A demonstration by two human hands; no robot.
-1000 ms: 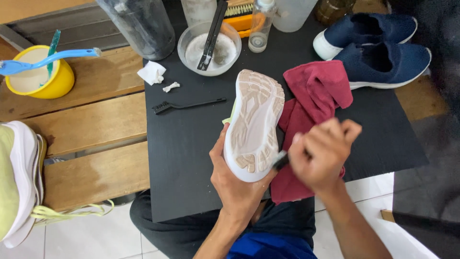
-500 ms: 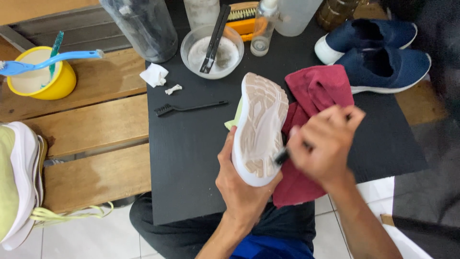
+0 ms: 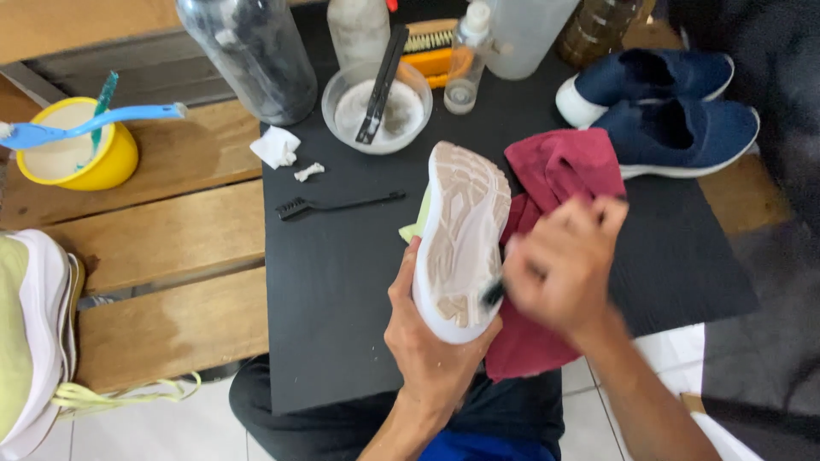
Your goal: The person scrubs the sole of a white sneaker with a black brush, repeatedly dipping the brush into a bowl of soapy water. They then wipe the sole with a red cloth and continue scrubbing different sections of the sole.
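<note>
- Our left hand grips the pale shoe, sole up, at the near edge of the black mat.
- Our right hand, blurred, seems closed around a dark brush touching the sole, over the red cloth.

Open black mat is left bare to the left of the held shoe, below the small black brush. The far edge is crowded by a bowl, jar and bottles. The right side is blocked by a red cloth and navy shoes.
</note>
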